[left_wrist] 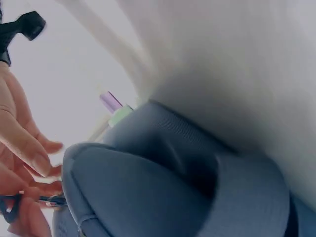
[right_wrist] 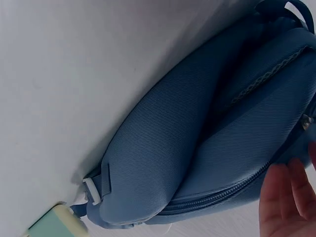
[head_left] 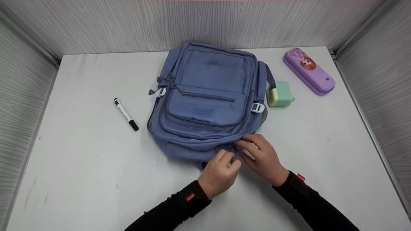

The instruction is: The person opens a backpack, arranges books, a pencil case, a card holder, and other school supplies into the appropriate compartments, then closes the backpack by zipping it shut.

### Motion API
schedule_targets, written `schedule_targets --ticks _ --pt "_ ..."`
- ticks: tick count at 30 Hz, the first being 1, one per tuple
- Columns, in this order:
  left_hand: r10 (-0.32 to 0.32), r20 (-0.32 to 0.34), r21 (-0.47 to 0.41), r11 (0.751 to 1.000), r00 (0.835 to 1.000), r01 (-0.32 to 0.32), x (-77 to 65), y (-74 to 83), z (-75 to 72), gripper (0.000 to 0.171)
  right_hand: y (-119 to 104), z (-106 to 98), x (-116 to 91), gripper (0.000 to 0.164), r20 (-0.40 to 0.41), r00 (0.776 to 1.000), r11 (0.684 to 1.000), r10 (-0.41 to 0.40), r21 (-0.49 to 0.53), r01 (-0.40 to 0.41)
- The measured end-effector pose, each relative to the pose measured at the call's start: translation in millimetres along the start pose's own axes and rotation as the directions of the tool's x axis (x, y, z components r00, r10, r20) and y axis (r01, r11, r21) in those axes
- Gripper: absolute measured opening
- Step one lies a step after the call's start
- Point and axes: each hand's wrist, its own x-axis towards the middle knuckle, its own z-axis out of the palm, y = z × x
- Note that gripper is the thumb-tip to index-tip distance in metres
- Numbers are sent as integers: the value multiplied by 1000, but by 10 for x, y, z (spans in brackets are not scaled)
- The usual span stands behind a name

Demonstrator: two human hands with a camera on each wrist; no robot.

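A blue backpack [head_left: 212,77] lies front side up, its top end toward the person. My left hand [head_left: 220,173] is at that near end, fingers curled. In the left wrist view its fingertips pinch a zipper pull [left_wrist: 11,210] with a dark blue tag. Just beside it, my right hand [head_left: 261,157] reaches to the backpack's near edge with fingers extended. The right wrist view shows those fingers [right_wrist: 284,195] next to the zipper track [right_wrist: 217,197], and a metal zipper slider [right_wrist: 306,121] beyond them.
On the white table [head_left: 80,160], a black-and-white marker [head_left: 126,114] lies left of the backpack. To its right stand a green and yellow pencil sharpener-like object [head_left: 280,94] and a purple pencil case [head_left: 309,71]. Grey wood-grain panels [head_left: 128,25] border the table.
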Motion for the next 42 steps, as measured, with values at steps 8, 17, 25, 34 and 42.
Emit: schedule_targets --ticks 8,17,25,34,42 --pt "55 -75 -181 981 996 -67 29 -60 -49 18 1 103 30 35 -64 998 1000 18 1 -18" --pt "-8 -77 -336 942 997 -18 87 -62 -17 15 -16 185 102 21 -142 990 999 23 -40 -29" --pt "-48 -36 -331 943 998 34 -6 -128 -115 15 13 208 131 16 -127 992 998 14 -63 -22" --pt "-197 -55 -333 928 979 168 -271 -331 -279 18 8 207 136 13 -102 995 997 16 -75 -23" --pt "-284 -97 -290 925 954 245 -446 -544 -496 17 0 204 156 18 -101 995 997 14 -74 -21"
